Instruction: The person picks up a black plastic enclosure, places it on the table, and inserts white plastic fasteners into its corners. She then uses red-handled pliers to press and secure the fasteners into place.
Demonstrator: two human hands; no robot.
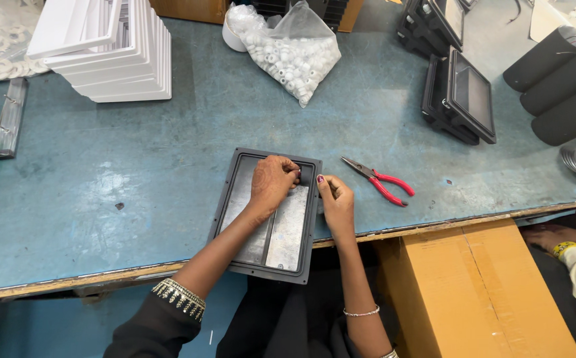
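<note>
Left hand: my left hand (271,182) lay on the black rectangular housing (266,215), fingers curled narrow at its upper right corner; whether they pinched anything, I could not tell.
Right hand: my right hand (336,202) sat just beside the housing's right edge, fingertips drawn together near the same corner, grip contents too small to see.
Housing: it lay flat near the front edge of the blue table (135,179), metal plate inside facing up.
Nearby: red-handled pliers (379,181) lay to the right, a bag of white rings (292,53) farther back, a stack of white frames (112,50) at far left.
</note>
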